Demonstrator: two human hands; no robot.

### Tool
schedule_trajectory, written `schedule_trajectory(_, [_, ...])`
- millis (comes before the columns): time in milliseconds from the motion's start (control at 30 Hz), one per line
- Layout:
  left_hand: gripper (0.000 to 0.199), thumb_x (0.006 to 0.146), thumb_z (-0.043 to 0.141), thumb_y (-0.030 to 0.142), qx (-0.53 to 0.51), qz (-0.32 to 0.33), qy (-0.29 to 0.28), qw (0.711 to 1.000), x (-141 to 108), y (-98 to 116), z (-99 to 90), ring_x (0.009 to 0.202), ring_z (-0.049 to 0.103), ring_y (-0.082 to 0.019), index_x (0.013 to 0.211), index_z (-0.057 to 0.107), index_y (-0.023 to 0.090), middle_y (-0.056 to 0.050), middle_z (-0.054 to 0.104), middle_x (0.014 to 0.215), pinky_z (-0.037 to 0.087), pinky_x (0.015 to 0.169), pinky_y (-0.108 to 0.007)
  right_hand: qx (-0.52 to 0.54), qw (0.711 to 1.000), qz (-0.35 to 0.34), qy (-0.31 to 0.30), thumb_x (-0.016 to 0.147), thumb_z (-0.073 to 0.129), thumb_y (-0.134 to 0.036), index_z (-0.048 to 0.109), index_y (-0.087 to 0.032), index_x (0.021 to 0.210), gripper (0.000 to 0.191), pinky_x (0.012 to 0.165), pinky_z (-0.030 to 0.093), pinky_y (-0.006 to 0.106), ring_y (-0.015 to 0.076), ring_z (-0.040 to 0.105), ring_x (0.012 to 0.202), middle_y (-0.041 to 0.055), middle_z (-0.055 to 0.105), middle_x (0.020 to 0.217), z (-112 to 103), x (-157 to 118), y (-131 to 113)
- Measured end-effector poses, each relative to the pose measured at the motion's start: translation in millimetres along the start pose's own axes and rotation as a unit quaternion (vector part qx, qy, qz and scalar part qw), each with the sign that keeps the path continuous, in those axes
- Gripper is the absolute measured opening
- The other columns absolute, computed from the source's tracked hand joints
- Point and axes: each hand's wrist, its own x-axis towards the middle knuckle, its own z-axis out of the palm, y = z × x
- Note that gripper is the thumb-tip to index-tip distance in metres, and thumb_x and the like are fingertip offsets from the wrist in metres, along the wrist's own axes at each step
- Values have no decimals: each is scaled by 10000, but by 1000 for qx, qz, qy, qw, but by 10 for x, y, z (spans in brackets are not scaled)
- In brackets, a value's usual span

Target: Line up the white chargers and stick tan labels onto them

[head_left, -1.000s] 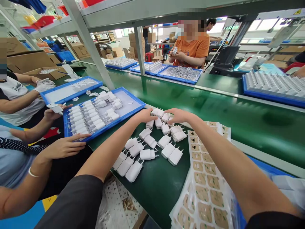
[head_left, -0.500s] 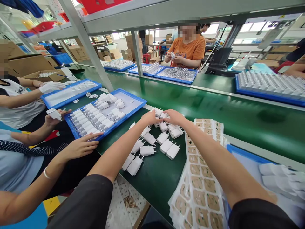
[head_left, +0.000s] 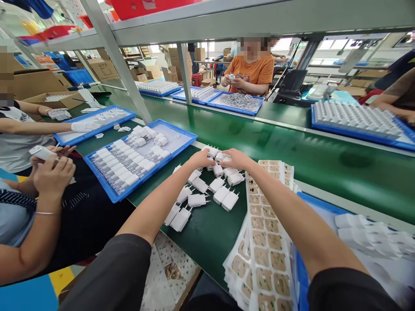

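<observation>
Both my arms reach forward to a loose pile of white plug adapters on the green table. My left hand rests at the far left of the pile, its fingers curved round adapters at the back. Opposite it, my right hand curves round the far right of the pile, fingertips on adapters. The two hands face each other with a few adapters between them. Several more adapters lie nearer to me, pins pointing various ways. Sheets of brown stickers lie under my right forearm.
On the left stands a blue tray with rows of adapters, beside a co-worker's hands. Another blue tray is at the right. A metal post and shelf rise beyond; a person in orange sits across.
The view has shifted slightly. My hands remain at the back of the pile. The co-worker's hand at the left has left the tray edge and joined the other hand at an adapter.
</observation>
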Motion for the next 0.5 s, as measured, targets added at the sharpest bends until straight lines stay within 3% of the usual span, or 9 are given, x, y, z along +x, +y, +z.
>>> schedule_trajectory(100, [885, 796, 649, 582, 0, 12, -5, 1000, 2, -20, -25, 1310, 557, -334, 1509, 336, 162, -173, 571, 1435, 481, 1023, -380, -7, 1000, -18, 9, 888, 678, -413, 547, -190, 1407, 579, 1071, 444, 452, 342, 534, 1284, 166, 546, 1417, 3, -68, -47])
schedule_trajectory(267, [725, 827, 654, 458, -6, 75, -20, 997, -125, -166, -134, 1296, 573, -250, 1477, 418, 239, -77, 553, 1477, 464, 1051, -297, -19, 997, -80, 5, 854, 712, -336, 626, -225, 1309, 476, 1141, 381, 442, 316, 416, 1387, 117, 504, 1464, -5, -168, -248])
schedule_trajectory(400, [683, 753, 736, 460, 5, 113, -12, 994, -213, -219, -108, 1367, 491, -262, 1376, 554, 250, -63, 544, 1469, 403, 1119, -299, -38, 996, -78, -13, 778, 788, -375, 683, -155, 1225, 509, 1103, 419, 500, 400, 381, 1397, 189, 466, 1490, 3, -204, -375])
schedule_trajectory(500, [756, 723, 763, 473, 16, 117, -1, 993, -199, -192, -28, 1400, 441, -297, 1406, 537, 238, -97, 530, 1464, 373, 1152, -352, -45, 996, -73, -25, 749, 816, -386, 709, -106, 1168, 515, 1110, 406, 522, 433, 377, 1396, 236, 452, 1495, 21, -216, -408])
